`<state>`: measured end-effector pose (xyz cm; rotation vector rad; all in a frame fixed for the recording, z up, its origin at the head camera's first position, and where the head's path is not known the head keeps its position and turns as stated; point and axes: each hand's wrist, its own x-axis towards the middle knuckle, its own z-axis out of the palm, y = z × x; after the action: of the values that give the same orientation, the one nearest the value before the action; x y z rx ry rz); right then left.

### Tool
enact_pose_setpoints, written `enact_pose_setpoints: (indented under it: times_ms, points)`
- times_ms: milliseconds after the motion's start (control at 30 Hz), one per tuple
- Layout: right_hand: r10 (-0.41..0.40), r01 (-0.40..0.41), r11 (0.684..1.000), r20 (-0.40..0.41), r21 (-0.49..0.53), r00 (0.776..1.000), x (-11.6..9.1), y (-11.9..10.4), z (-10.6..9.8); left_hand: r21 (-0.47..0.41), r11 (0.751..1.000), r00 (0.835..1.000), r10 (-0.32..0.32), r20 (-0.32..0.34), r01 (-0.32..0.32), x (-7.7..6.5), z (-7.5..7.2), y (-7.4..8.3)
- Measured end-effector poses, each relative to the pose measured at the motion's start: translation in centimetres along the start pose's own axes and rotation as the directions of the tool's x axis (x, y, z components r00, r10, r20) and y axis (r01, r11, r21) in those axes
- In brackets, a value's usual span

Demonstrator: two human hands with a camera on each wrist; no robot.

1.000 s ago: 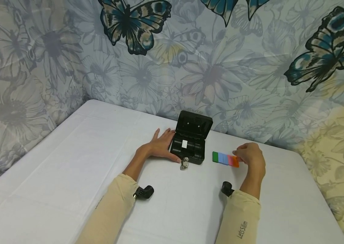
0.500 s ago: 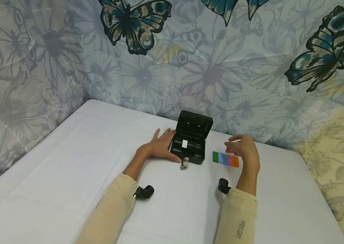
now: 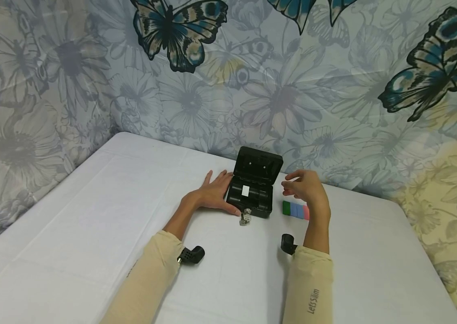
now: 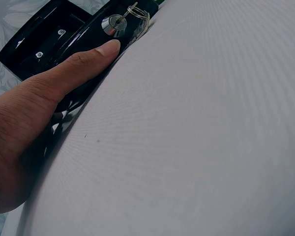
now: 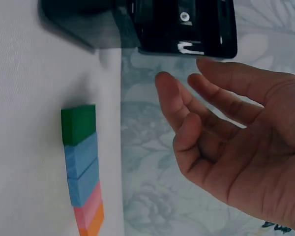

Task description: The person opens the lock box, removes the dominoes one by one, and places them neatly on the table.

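A black cash box [image 3: 249,196] stands with its lid [image 3: 258,164] raised. Inside it shows a white rectangle [image 3: 245,191]. My left hand [image 3: 213,193] lies against the box's left side, fingers straight and spread, its thumb along the front beside the lock [image 4: 113,25]. Keys [image 3: 245,218] hang from that lock. My right hand [image 3: 307,186] hovers just right of the box with loosely bent fingers and holds nothing. Below it is a row of blocks: green [image 5: 78,125], two blue [image 5: 82,167], pink [image 5: 88,206] and orange [image 5: 93,222]; my right wrist hides the orange one in the head view.
A white cloth covers the table [image 3: 111,216]. Patterned fabric [image 3: 196,99] with butterflies and flowers hangs close behind the box. Black wrist cameras [image 3: 193,255] sit at both sleeve cuffs.
My right hand has left the orange end of the block row, lifted and moved left toward the raised lid. My left hand, the box and the blocks have stayed put.
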<state>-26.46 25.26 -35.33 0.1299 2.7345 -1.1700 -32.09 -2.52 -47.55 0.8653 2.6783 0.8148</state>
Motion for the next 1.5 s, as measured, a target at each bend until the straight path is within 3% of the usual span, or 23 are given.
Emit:
enact_pose_setpoints:
  times_ms: [233, 633, 1067, 1500]
  points:
    - [-0.035, 0.035, 0.999, 0.015, 0.029, 0.999, 0.5, -1.4, 1.6, 0.007, 1.000, 1.000, -0.006, 0.013, 0.006, -0.2, -0.2, 0.3]
    - [-0.122, 0.118, 0.992, 0.075, 0.053, 0.990, 1.9, -3.3, 5.4, 0.023, 1.000, 1.000, -0.012, -0.006, 0.013, 0.6, 0.3, -0.4]
    - [-0.077, 0.081, 0.996, 0.089, -0.043, 0.993, 2.0, -4.1, 7.2, 0.010, 1.000, 1.000, -0.015, 0.014, 0.015, 0.1, -0.1, 0.5]
    - [-0.032, 0.035, 0.997, 0.042, -0.062, 0.999, 2.3, -4.1, 8.1, 0.037, 0.999, 1.000, -0.022, 0.008, 0.022, 0.6, 0.2, -0.3]
